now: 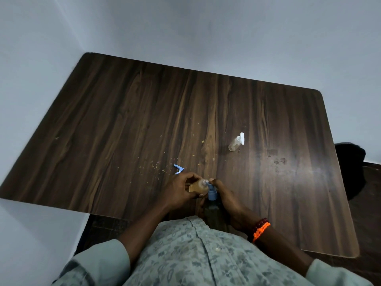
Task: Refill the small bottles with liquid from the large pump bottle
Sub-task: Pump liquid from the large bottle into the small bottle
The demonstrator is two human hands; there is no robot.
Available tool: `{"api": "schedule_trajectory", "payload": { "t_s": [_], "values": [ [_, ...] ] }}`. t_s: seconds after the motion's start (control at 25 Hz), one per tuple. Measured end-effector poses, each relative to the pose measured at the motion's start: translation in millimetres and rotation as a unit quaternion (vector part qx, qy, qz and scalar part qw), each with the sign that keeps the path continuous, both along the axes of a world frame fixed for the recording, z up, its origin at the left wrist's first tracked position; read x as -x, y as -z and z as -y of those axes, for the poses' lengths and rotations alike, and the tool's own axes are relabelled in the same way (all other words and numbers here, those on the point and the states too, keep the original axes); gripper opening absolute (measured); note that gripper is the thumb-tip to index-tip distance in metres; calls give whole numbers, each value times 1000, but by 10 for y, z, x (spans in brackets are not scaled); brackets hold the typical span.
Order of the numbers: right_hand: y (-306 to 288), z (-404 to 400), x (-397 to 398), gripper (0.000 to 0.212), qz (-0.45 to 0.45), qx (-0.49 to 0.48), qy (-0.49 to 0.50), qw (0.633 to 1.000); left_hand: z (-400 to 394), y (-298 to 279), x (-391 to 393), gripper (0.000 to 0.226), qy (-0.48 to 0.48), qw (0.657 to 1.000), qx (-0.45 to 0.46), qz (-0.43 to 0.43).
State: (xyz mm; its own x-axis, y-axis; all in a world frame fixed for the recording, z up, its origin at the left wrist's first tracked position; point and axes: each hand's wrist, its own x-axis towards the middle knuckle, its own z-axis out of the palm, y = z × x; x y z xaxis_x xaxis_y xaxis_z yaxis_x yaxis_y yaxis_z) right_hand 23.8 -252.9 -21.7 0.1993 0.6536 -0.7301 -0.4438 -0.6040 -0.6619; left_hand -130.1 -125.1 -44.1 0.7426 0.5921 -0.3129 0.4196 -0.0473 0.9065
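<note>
Refilling is under way: a small bottle (pixel 198 186), part full of amber liquid, is gripped tilted in the left hand (pixel 179 190) at the pump bottle (pixel 212 200), whose nozzle is pressed by the right hand (pixel 227 200) (fingers curled). A clear bottle (pixel 235 143), far right, looks empty; a blue cap (pixel 178 169) lies nearby.

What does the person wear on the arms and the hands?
Both hands are bare: the left hand and the right hand have no gloves, and no rings show. The right wrist carries two bead bracelets, one dark red and one bright orange. The shirt is pale grey-green with a faded leaf-like print, and its sleeves are pushed up to the forearms.
</note>
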Motion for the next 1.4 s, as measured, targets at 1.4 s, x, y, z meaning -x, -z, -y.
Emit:
{"api": "schedule_trajectory", "payload": {
  "t_s": [1.4],
  "values": [
    [-114, 190, 63, 86, 395, -207, -219, 868, -47, 29, 4, 41, -15, 1000, 3, -19]
  ]
}}
